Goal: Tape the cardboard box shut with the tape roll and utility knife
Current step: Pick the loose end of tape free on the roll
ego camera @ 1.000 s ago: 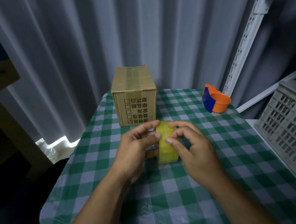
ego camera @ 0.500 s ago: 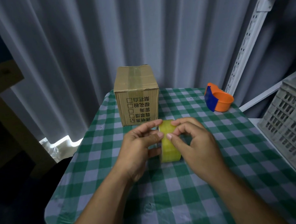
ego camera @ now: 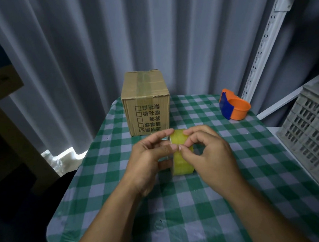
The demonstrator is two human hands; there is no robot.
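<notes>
Both hands grip the tape roll point(ego camera: 181, 155) just in front of the box point(ego camera: 145, 105): left hand point(ego camera: 149, 158) holding it, right hand point(ego camera: 207, 155) picking at its surface. No new strip pulled yet; taping and cutting remain.

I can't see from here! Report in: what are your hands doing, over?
Both hands, left and right, on the tape roll, fingertips picking at its top. Box behind, untouched. Nothing in the way.

A yellow tape roll point(ego camera: 181, 157), brown cardboard box point(ego camera: 145, 103), orange-and-blue dispenser point(ego camera: 234, 107), green-and-white checked tablecloth point(ego camera: 198, 212), grey crate point(ego camera: 312, 135).
</notes>
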